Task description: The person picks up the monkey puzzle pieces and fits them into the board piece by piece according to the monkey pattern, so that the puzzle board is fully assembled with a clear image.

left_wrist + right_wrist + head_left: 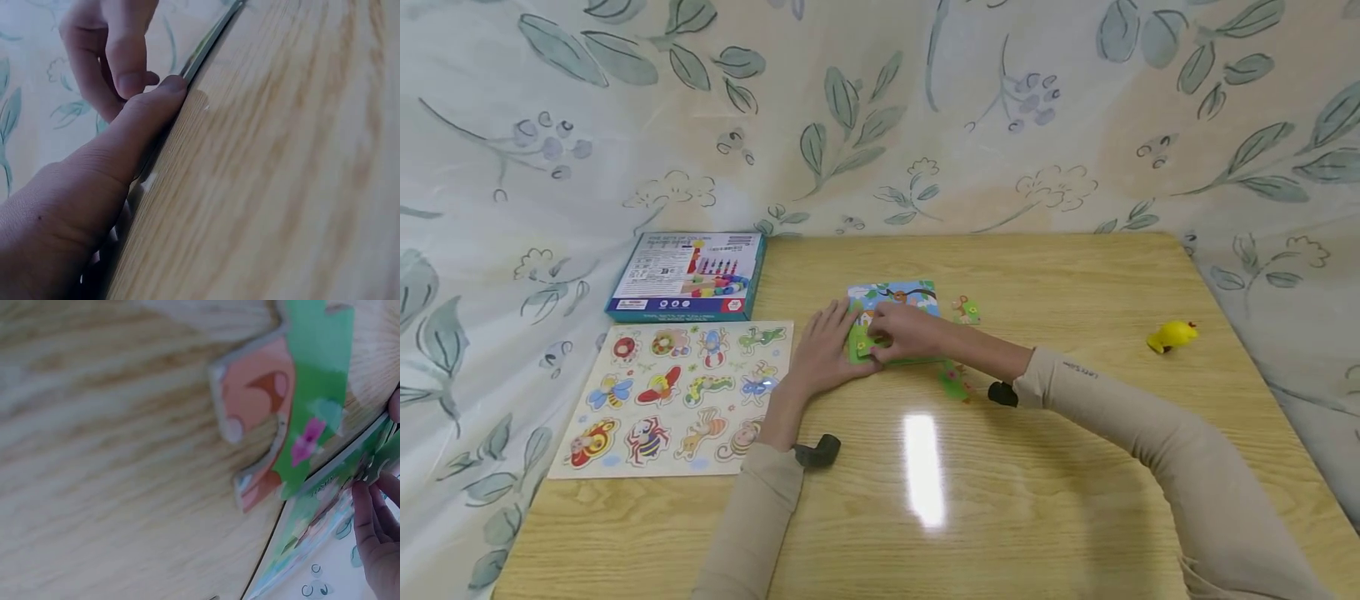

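A small jigsaw board [861,293] with a blue sky and a bird on a branch lies mid-table. My left hand [823,357] rests with straight fingers along its left side. In the left wrist view the left thumb [147,112] lies on the board's edge [209,47]. Over the board's lower left, my right hand [906,331] pinches a green jigsaw piece [863,347], its fingertips close to the left thumb. Two loose jigsaw pieces lie right of the board: one upper [966,309], and one green and orange, lower [953,382], large in the right wrist view [315,381].
At left lies a pale insect puzzle board [658,342], with a blue boxed set [681,279] behind it. A yellow toy chick [1174,335] is at the right of the wooden table [1037,517]. Leaf-patterned cloth [925,167] hangs behind.
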The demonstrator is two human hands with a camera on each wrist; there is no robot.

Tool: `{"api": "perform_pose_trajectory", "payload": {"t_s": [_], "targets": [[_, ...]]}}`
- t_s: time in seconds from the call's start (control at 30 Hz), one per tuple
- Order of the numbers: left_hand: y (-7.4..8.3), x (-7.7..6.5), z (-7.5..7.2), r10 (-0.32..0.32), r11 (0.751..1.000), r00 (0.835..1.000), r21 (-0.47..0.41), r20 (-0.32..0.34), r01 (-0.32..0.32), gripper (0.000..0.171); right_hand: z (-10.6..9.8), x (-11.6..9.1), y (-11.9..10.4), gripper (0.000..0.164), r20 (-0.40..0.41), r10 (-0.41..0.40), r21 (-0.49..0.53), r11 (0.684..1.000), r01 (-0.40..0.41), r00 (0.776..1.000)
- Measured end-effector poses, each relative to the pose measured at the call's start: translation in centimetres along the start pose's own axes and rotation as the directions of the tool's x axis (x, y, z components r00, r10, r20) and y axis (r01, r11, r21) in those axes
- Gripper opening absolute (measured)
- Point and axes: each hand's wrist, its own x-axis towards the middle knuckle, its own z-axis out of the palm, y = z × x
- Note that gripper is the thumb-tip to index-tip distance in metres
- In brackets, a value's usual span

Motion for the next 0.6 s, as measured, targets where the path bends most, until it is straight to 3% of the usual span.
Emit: {"api": "perform_pose_trajectory", "payload": {"t_s": [0.5,0.6], "targets": [[0.0,0.0,0.2,0.014,0.999,1.000,0.036,0.006,-0.014,0.103,-0.8,-0.1,0.1,0.024,0.115,-0.075,-0.135,0.987,0.090,0.991],[0.0,0.0,0.2,0.016,0.999,1.000,0.037,0.011,-0.017,0.103,-1.3,-0.7,1.0,0.029,0.091,-0.054,-0.095,0.993,0.062,0.994]]}}
